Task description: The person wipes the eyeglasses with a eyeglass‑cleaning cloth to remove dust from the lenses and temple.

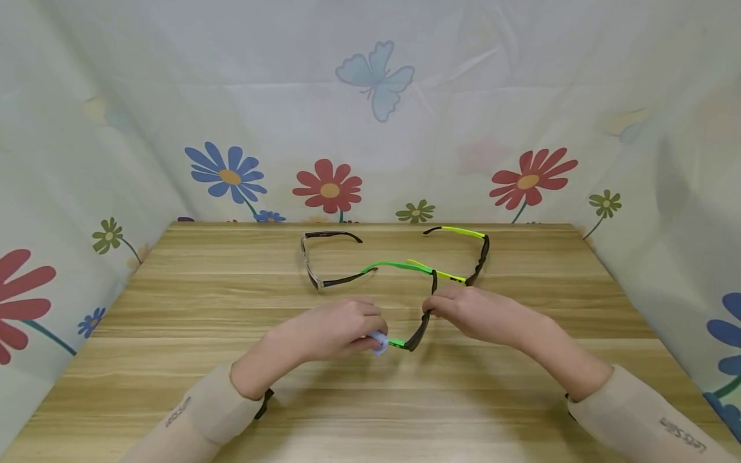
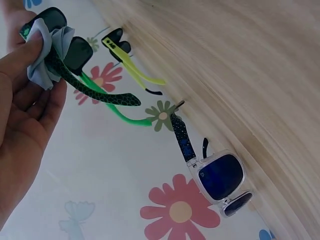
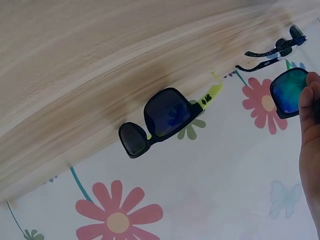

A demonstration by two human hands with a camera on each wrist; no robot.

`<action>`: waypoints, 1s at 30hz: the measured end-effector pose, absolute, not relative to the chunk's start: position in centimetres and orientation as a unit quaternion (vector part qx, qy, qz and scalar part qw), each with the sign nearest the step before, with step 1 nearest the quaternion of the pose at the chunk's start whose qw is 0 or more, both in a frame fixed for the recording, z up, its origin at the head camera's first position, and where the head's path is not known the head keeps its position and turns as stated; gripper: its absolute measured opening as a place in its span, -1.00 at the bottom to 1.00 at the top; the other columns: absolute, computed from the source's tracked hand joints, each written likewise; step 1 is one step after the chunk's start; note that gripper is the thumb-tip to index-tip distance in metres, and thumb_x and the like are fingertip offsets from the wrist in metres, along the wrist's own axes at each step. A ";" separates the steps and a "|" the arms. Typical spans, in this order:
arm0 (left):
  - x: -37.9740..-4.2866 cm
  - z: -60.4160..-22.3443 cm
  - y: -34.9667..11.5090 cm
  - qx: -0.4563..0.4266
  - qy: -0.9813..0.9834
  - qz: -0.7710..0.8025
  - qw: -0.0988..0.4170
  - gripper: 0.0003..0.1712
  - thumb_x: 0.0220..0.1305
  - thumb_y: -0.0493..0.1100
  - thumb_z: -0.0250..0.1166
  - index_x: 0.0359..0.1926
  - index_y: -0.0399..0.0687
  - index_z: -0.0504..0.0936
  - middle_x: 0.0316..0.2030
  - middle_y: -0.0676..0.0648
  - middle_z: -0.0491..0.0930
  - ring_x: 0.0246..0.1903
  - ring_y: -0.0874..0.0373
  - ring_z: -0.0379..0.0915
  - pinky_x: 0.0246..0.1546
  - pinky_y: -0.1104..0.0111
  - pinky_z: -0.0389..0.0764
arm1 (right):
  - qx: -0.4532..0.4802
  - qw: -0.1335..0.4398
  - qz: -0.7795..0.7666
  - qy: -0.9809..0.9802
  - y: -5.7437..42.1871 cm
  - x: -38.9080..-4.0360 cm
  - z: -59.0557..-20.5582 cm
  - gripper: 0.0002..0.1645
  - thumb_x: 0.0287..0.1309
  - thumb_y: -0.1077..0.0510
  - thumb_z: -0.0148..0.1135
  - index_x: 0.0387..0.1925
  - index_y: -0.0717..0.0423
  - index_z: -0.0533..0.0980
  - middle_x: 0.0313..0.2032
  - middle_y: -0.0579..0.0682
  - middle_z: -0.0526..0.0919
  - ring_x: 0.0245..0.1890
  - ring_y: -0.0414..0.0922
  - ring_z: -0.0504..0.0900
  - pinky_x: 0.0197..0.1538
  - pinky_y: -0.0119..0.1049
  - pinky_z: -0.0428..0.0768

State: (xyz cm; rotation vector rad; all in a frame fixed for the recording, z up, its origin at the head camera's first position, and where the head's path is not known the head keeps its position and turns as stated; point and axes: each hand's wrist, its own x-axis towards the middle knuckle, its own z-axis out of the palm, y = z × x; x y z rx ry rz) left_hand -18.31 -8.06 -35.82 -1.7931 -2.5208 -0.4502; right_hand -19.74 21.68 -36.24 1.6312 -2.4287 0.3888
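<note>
My left hand (image 1: 341,328) pinches a light blue cloth (image 2: 45,65) folded round one temple of a pair of sunglasses with green temples (image 1: 399,265). My right hand (image 1: 480,315) grips the dark front of the same pair near its middle. The sunglasses are held up over the wooden table, both temples unfolded and pointing left in the head view. One temple shows a dark scaled pattern in the left wrist view. A blue-green mirrored lens (image 3: 287,92) shows beside the right fingers in the right wrist view, where that hand is partly cut off.
On the wooden table (image 1: 231,270), sunglasses with yellow temples (image 3: 170,112) lie behind the right hand. Further left is a clear-framed pair with dark temples (image 2: 221,176). Both are unfolded. A flower-printed cloth backdrop (image 1: 278,116) encloses the table's back and sides.
</note>
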 end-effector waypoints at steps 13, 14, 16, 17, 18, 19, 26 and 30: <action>-19.0 -36.4 -9.8 -0.550 -0.822 -0.144 -0.031 -0.94 0.39 -0.24 0.38 -0.20 -0.13 0.67 -0.27 0.07 0.60 -0.24 0.28 0.46 -0.15 0.55 0.53 | 0.554 0.096 0.150 -0.813 22.6 -19.9 -36.3 -0.76 0.29 0.40 0.33 -0.06 0.14 0.56 -0.21 -0.10 0.60 -0.22 -0.23 0.63 -0.17 -0.36 0.64; -19.2 -36.5 -10.0 -0.551 -0.820 -0.150 -0.032 -0.95 0.38 -0.25 0.39 -0.20 -0.13 0.67 -0.27 0.08 0.59 -0.24 0.27 0.46 -0.15 0.54 0.54 | 0.557 0.099 0.153 -0.811 22.7 -19.9 -36.3 -0.82 0.36 0.36 0.28 -0.06 0.14 0.56 -0.21 -0.10 0.60 -0.22 -0.24 0.63 -0.18 -0.37 0.64; -19.5 -36.7 -10.4 -0.555 -0.815 -0.162 -0.030 -0.95 0.37 -0.28 0.38 -0.21 -0.13 0.66 -0.27 0.08 0.59 -0.23 0.26 0.47 -0.14 0.52 0.54 | 0.561 0.106 0.158 -0.805 22.9 -19.9 -36.4 -0.88 0.52 0.21 0.12 -0.06 0.13 0.56 -0.22 -0.12 0.59 -0.23 -0.24 0.63 -0.18 -0.40 0.63; -19.7 -36.8 -10.5 -0.558 -0.812 -0.167 -0.026 -0.95 0.37 -0.28 0.39 -0.20 -0.13 0.66 -0.27 0.08 0.60 -0.23 0.25 0.47 -0.13 0.50 0.54 | 0.563 0.108 0.161 -0.803 23.0 -19.9 -36.5 -0.78 0.58 0.13 0.02 -0.06 0.13 0.56 -0.22 -0.12 0.59 -0.24 -0.24 0.63 -0.18 -0.41 0.62; -19.9 -36.9 -10.7 -0.560 -0.810 -0.170 -0.022 -0.94 0.36 -0.28 0.40 -0.20 -0.13 0.67 -0.27 0.08 0.60 -0.23 0.24 0.48 -0.13 0.49 0.55 | 0.564 0.110 0.163 -0.802 23.1 -20.0 -36.5 -0.68 0.61 0.06 -0.08 -0.06 0.13 0.57 -0.22 -0.13 0.59 -0.25 -0.25 0.63 -0.18 -0.42 0.61; -20.1 -37.0 -10.9 -0.563 -0.808 -0.172 -0.017 -0.93 0.35 -0.29 0.40 -0.19 -0.14 0.68 -0.27 0.08 0.61 -0.23 0.24 0.49 -0.12 0.47 0.55 | 0.566 0.112 0.164 -0.800 23.2 -20.0 -36.5 -0.63 0.61 0.03 -0.13 -0.06 0.13 0.57 -0.22 -0.14 0.59 -0.25 -0.24 0.63 -0.18 -0.43 0.61; -21.5 -37.3 -12.8 -0.521 -0.842 -0.141 0.022 -0.91 0.30 -0.29 0.45 -0.22 -0.14 0.67 -0.31 0.06 0.60 -0.29 0.21 0.47 -0.19 0.40 0.59 | 0.538 0.096 0.165 -0.821 24.3 -20.3 -36.6 -0.71 0.26 0.42 0.34 -0.02 0.14 0.58 -0.14 -0.12 0.66 -0.18 -0.19 0.68 -0.14 -0.33 0.66; -21.6 -36.7 -13.3 -0.496 -0.857 -0.131 0.060 -0.84 0.28 -0.26 0.48 -0.16 -0.18 0.70 -0.27 0.02 0.62 -0.28 0.18 0.49 -0.21 0.37 0.61 | 0.523 0.095 0.164 -0.831 24.7 -20.4 -36.9 -0.58 0.10 0.52 0.40 -0.03 0.16 0.59 -0.15 -0.10 0.67 -0.19 -0.17 0.69 -0.16 -0.28 0.68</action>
